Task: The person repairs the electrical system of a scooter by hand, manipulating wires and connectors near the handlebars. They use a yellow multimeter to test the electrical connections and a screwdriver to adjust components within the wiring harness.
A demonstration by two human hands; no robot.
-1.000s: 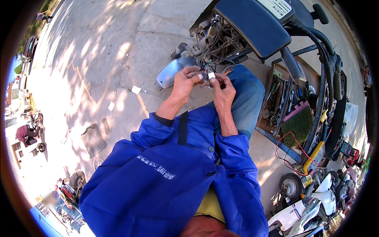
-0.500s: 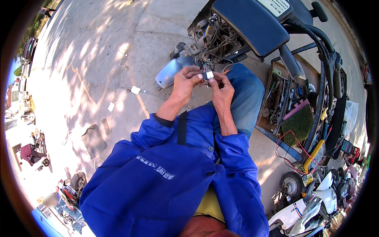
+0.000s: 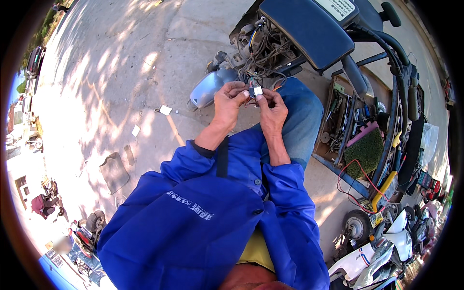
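Note:
Thumb and fingertips of my left hand point(image 3: 227, 105) are closed on a small black wire connector point(image 3: 251, 91). My right hand point(image 3: 273, 113) pinches a white wire connector point(image 3: 258, 90) right beside it. The two connectors touch or nearly touch; whether they are joined I cannot tell. Thin wires run from them toward a tangled wiring bundle point(image 3: 261, 58) just beyond my hands, on the opened end of a vehicle with a dark blue padded seat point(image 3: 307, 29). Left of my hands lies a silver-blue curved panel point(image 3: 208, 88).
At right stands a metal-framed tool cart point(image 3: 333, 166) with tools, a green brush-like pad point(image 3: 363, 153) and red wire leads point(image 3: 340, 181). Parked scooters point(image 3: 367, 256) fill the lower right. Paper scraps point(image 3: 166, 110) and a grey mat point(image 3: 115, 172) lie on the concrete at left.
Both hands keep their grip on the connectors, with the right hand and white connector shifted very slightly right. In the far left background, a person in dark red has moved.

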